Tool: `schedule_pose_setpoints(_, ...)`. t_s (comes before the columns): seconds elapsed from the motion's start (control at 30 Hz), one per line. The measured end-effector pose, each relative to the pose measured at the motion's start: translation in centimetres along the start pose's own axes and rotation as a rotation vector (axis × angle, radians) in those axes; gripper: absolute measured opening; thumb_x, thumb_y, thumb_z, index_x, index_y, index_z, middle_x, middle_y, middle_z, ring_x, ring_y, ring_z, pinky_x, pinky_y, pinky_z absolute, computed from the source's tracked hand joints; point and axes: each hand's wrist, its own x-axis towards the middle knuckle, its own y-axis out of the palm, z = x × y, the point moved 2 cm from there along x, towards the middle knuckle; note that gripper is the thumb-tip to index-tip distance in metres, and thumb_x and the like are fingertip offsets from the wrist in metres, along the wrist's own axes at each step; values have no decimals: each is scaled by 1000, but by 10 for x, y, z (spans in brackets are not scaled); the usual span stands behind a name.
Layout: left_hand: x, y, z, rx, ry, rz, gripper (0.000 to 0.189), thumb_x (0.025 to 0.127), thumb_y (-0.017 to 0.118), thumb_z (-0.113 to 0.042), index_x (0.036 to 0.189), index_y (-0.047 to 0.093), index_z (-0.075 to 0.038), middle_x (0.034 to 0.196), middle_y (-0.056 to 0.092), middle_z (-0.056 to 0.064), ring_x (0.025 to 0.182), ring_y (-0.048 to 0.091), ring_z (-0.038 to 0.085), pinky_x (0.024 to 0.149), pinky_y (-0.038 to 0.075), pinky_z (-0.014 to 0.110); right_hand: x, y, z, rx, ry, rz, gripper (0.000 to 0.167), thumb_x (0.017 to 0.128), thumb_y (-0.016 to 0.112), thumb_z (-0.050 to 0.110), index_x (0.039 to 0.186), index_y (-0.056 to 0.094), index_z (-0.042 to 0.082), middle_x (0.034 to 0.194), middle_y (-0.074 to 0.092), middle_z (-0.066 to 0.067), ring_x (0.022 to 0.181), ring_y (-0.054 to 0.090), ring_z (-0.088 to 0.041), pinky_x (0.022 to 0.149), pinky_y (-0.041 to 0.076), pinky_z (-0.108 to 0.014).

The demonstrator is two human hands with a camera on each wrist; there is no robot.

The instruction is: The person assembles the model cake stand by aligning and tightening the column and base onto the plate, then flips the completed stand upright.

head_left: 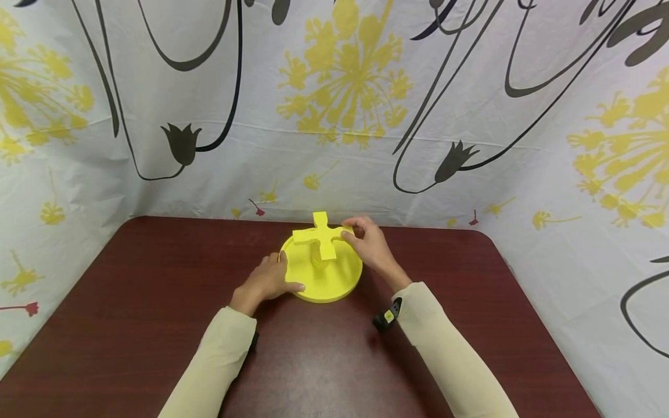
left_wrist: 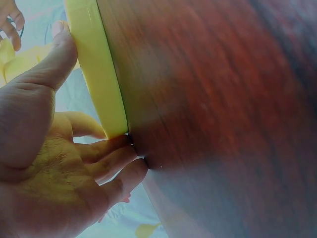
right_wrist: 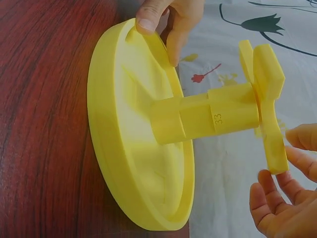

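Observation:
A yellow round disc (head_left: pixel 331 284) with a raised rim lies flat on the table. From its middle rises a short thick post (right_wrist: pixel 198 119), marked 33 in the right wrist view. A yellow cross-shaped handle (head_left: pixel 322 235) tops the post. My left hand (head_left: pixel 265 278) grips the disc's left edge, thumb over the rim and fingers around the outer side. One arm of the cross is pinched by my right hand (head_left: pixel 372 248), thumb on one side and fingers on the other. In the left wrist view, the rim (left_wrist: pixel 99 74) stands between thumb and fingers.
The dark red wooden table (head_left: pixel 157 313) runs under both forearms. Behind and beside it hangs a white cloth (head_left: pixel 251 157) with yellow and grey flower prints. The disc sits near the table's far edge. A black watch (head_left: pixel 388 315) is on the right wrist.

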Motion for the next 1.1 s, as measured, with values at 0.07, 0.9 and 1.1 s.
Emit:
schedule_pose_setpoints(0.07, 0, 1, 0, 2, -1, -1, 106, 85, 74, -48, 152, 18, 13, 149, 34, 31, 136, 36, 44, 107, 37, 53, 0, 1, -1, -8, -9, 13, 28, 97, 65, 17, 123, 67, 5, 118, 63, -11, 97, 54, -26, 84, 46, -39)
schedule_pose_setpoints(0.9, -1, 0, -2, 22, 1, 12, 105, 87, 73, -48, 152, 18, 14, 151, 32, 32, 139, 33, 45, 110, 35, 53, -4, 10, 7, 41, -68, 85, 16, 93, 69, 12, 108, 70, 9, 99, 71, -7, 85, 68, -21, 69, 55, -30)
schedule_pose_setpoints(1.1, -1, 0, -2, 28, 0, 2, 105, 86, 73, -48, 152, 20, 13, 150, 33, 32, 138, 34, 45, 109, 36, 53, -5, 10, 9, 28, -55, 88, 13, 93, 70, 13, 105, 70, 10, 98, 72, -5, 87, 68, -20, 71, 55, -29)
